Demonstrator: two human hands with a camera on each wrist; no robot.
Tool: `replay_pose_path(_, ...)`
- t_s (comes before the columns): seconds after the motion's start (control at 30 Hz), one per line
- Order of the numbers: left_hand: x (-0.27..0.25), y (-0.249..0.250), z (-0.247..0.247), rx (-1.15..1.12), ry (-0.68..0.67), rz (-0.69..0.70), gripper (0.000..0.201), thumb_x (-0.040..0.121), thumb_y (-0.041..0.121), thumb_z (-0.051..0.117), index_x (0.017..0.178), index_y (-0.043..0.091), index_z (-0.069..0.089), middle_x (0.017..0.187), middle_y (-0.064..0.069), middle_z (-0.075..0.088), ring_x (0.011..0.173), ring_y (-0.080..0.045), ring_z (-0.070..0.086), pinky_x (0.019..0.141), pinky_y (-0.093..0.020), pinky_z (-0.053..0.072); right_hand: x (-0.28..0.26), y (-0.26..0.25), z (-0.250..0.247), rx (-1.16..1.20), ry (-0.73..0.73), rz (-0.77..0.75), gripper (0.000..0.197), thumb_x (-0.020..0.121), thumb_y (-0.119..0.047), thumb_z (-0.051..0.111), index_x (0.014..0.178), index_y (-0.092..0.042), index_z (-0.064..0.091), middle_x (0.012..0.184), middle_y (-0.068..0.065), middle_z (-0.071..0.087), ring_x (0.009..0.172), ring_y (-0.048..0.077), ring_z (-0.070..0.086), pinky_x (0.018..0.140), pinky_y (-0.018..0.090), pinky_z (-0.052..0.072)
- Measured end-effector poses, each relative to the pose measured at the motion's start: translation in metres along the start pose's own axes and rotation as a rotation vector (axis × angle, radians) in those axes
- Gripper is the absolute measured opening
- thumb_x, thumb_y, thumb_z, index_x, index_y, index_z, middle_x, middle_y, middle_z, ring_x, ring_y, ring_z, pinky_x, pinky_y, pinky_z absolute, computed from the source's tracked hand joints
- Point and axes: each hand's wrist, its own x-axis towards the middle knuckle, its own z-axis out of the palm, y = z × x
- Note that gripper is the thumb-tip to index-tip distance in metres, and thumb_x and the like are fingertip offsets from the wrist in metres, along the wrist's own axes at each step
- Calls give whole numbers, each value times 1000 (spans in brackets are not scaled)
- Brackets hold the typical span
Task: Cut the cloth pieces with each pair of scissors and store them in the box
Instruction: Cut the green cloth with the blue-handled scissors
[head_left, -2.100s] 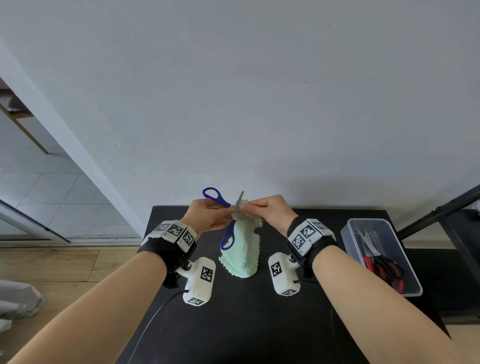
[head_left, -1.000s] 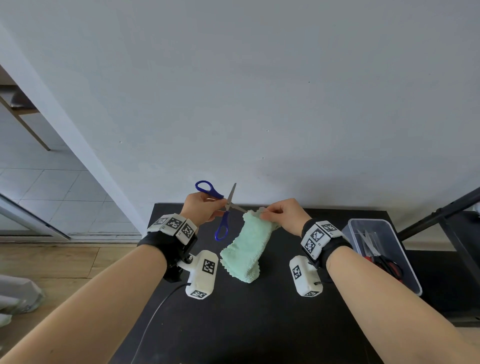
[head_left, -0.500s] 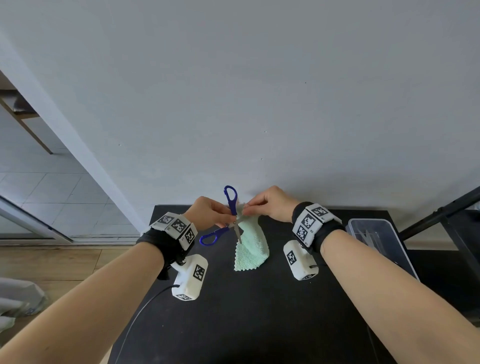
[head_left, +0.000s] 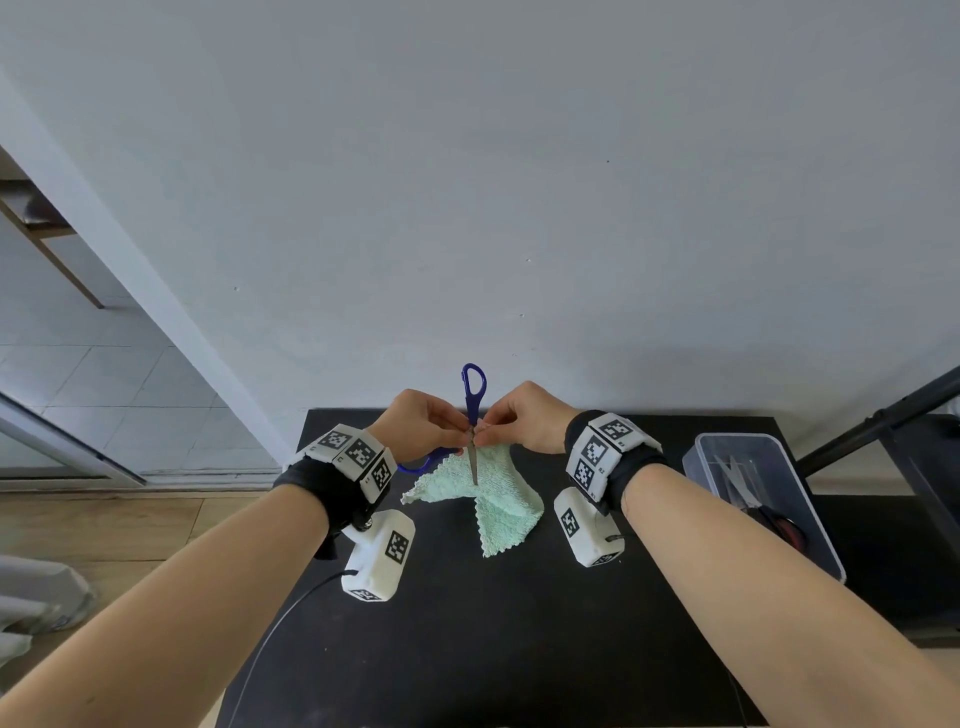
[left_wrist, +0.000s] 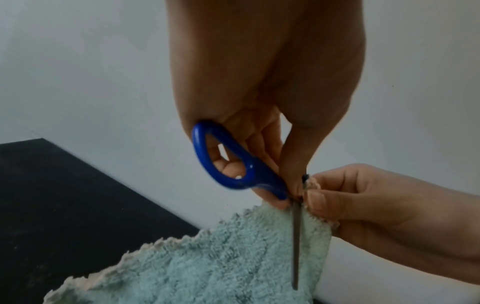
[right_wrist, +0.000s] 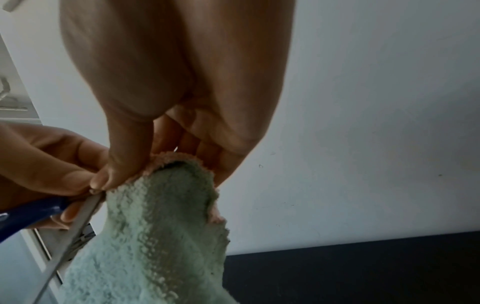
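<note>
Left hand (head_left: 421, 426) grips the scissors (head_left: 473, 410), blades pointing down; right hand (head_left: 524, 423) pinches the cloth (head_left: 493, 493) top just beside them, cloth hanging to the tabletop (head_left: 519, 649); box (head_left: 763, 504) right.

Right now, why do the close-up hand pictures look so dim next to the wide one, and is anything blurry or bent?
Head view: evenly lit, sharp, though the wide lens bows the table and doorframe. Left wrist view: left hand backlit by the pale wall, scissors handle slightly smeared. Right wrist view: right hand looms dark, cloth soft and grainy.
</note>
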Motion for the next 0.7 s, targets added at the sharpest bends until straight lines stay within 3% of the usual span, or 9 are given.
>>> replay_pose_path(0.17, 3, 3, 0, 40, -6, 17, 10, 75, -4, 73, 83, 2, 71, 72, -3, 71, 58, -8, 68, 63, -14, 54, -3, 1, -2, -28, 2, -20, 21, 81, -20, 73, 97, -6, 74, 80, -6, 67, 76, 4, 58, 77, 16, 44)
replay_pose_path(0.3, 3, 4, 0, 58, -10, 10, 13, 76, -5, 72, 75, 8, 69, 60, 3, 69, 53, -4, 66, 58, -10, 51, -4, 7, -6, -27, 2, 3, 20, 82, -22, 73, 96, -7, 74, 76, -9, 65, 73, 4, 56, 71, 15, 43)
replay_pose_path(0.53, 3, 2, -3, 71, 13, -5, 14, 76, -7, 71, 79, 6, 69, 61, 4, 69, 52, -3, 66, 61, -10, 52, -7, 14, -15, -13, 32, 19, 18, 83, -19, 72, 95, -6, 73, 75, -11, 65, 69, -1, 55, 68, 11, 42)
replay_pose_path(0.7, -1, -9, -18, 62, 68, -40, 14, 77, -4, 70, 75, 10, 69, 58, 3, 69, 53, -5, 66, 62, -12, 52, -14, 26, -34, -35, 120, 30, 19, 83, -17, 71, 95, -2, 73, 70, -12, 62, 58, -7, 53, 59, 3, 38)
